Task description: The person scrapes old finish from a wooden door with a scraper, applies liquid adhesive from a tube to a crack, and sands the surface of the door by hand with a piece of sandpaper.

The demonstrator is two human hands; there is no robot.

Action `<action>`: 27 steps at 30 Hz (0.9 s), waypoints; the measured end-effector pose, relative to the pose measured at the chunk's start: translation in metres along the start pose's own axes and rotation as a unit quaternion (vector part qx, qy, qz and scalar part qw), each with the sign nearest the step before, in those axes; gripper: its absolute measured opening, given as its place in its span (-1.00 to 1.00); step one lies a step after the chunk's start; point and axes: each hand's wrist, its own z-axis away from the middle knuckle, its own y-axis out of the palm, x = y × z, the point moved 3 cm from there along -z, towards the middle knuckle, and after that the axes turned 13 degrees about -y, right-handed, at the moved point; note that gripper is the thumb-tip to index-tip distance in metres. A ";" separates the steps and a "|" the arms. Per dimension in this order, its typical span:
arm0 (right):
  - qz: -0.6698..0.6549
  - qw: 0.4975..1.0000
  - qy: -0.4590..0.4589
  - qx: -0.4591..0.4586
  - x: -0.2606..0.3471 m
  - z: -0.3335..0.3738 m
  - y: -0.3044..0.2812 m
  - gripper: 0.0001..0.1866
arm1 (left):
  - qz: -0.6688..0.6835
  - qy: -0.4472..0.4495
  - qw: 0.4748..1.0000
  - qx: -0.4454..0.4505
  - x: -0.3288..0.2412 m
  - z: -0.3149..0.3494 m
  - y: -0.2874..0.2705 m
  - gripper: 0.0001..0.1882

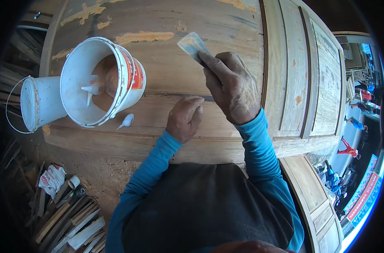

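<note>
My right hand (pixel 236 86), dusty across its back, grips a flat scraper (pixel 192 44) whose pale blue-grey blade is smeared with filler. The blade is raised above a large wooden panel door (pixel 171 71) lying flat. To its left, my left hand (pixel 185 119) is closed low over the door beside a dark narrow strip (pixel 208 99); whether the fingers hold anything is hidden. Orange-tan filler patches (pixel 143 37) mark the wood. Farther left, a white bucket (pixel 87 84) lies tipped with its mouth toward me, a white nozzle-like piece and a brown rounded thing inside.
A second white pail (pixel 44 101) with a wire handle is beside the bucket. A small white cap-like piece (pixel 125 121) rests on the door. Wood offcuts (pixel 76 223) and a crumpled white bag (pixel 52 180) lie lower left. Another panel door (pixel 312 189) stands right; people are beyond.
</note>
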 end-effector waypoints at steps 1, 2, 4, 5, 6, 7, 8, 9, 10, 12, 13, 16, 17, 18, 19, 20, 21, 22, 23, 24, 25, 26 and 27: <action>0.011 0.999 0.051 -0.002 -0.025 0.029 0.007 -0.62 | -0.025 -0.006 1.000 0.002 0.002 0.010 -0.006 -0.74; 0.027 0.996 0.087 0.021 -0.045 0.053 0.012 -0.61 | -0.049 0.005 0.999 -0.010 0.004 0.011 -0.015 -0.76; 0.003 0.990 0.131 0.045 -0.077 0.087 0.014 -0.60 | -0.078 0.016 0.996 -0.036 0.010 0.006 -0.019 -0.77; 0.016 0.989 0.137 0.050 -0.090 0.099 0.015 -0.61 | -0.085 0.016 0.995 -0.048 0.014 0.006 -0.018 -0.77; 0.029 0.988 0.143 0.055 -0.102 0.109 0.012 -0.62 | -0.091 0.017 0.994 -0.060 0.016 0.005 -0.017 -0.77; 0.036 0.987 0.148 0.058 -0.113 0.113 0.008 -0.61 | -0.099 0.009 0.992 -0.073 0.018 0.003 -0.016 -0.78; 0.045 0.985 0.156 0.063 -0.124 0.117 0.002 -0.61 | -0.103 -0.001 0.991 -0.082 0.019 -0.001 -0.013 -0.79; 0.042 0.985 0.154 0.061 -0.137 0.116 -0.001 -0.60 | -0.110 -0.009 0.989 -0.098 0.020 -0.003 -0.011 -0.80; 0.050 0.987 0.139 0.064 -0.150 0.113 -0.005 -0.60 | -0.119 -0.002 0.987 -0.110 0.019 -0.003 -0.010 -0.81; 0.068 0.989 0.110 0.072 -0.177 0.102 -0.012 -0.60 | -0.133 0.014 0.982 -0.132 0.019 -0.003 -0.006 -0.83; 0.069 0.990 0.097 0.078 -0.188 0.091 -0.015 -0.60 | -0.143 0.011 0.980 -0.138 0.019 -0.003 -0.004 -0.83; 0.065 0.992 0.015 0.104 -0.217 0.049 -0.015 -0.59 | -0.170 0.010 0.973 -0.154 0.017 -0.007 0.000 -0.85; 0.064 0.990 -0.022 0.120 -0.220 0.030 -0.009 -0.59 | -0.178 0.012 0.971 -0.161 0.018 -0.008 0.000 -0.84; 0.064 0.987 -0.059 0.137 -0.222 0.016 -0.002 -0.59 | -0.185 0.013 0.968 -0.167 0.018 -0.008 0.001 -0.84; 0.072 0.982 -0.087 0.149 -0.224 0.007 0.001 -0.59 | -0.184 0.009 0.968 -0.173 0.016 -0.007 0.003 -0.85; 0.077 0.975 -0.118 0.170 -0.226 -0.003 0.010 -0.59 | -0.180 -0.004 0.967 -0.180 0.017 -0.005 0.004 -0.85; 0.083 0.967 -0.147 0.190 -0.228 -0.008 0.016 -0.59 | -0.176 -0.017 0.966 -0.187 0.018 -0.005 0.005 -0.85; 0.089 0.962 -0.147 0.215 -0.234 -0.009 0.018 -0.58 | -0.181 -0.012 0.965 -0.191 0.018 -0.005 0.006 -0.85; 0.094 0.955 -0.149 0.239 -0.239 -0.009 0.020 -0.58 | -0.185 -0.008 0.963 -0.197 0.020 -0.005 0.005 -0.86; 0.100 0.948 -0.150 0.263 -0.245 -0.007 0.021 -0.58 | -0.190 -0.002 0.961 -0.202 0.021 -0.005 0.006 -0.86; 0.112 0.947 -0.154 0.260 -0.255 0.001 0.012 -0.57 | -0.191 -0.005 0.960 -0.205 0.023 -0.005 0.008 -0.86; 0.117 0.944 -0.161 0.262 -0.265 0.007 0.002 -0.57 | -0.194 -0.008 0.958 -0.211 0.022 -0.004 0.007 -0.86; 0.122 0.942 -0.168 0.263 -0.275 0.015 -0.009 -0.58 | -0.197 -0.011 0.956 -0.218 0.022 -0.003 0.006 -0.86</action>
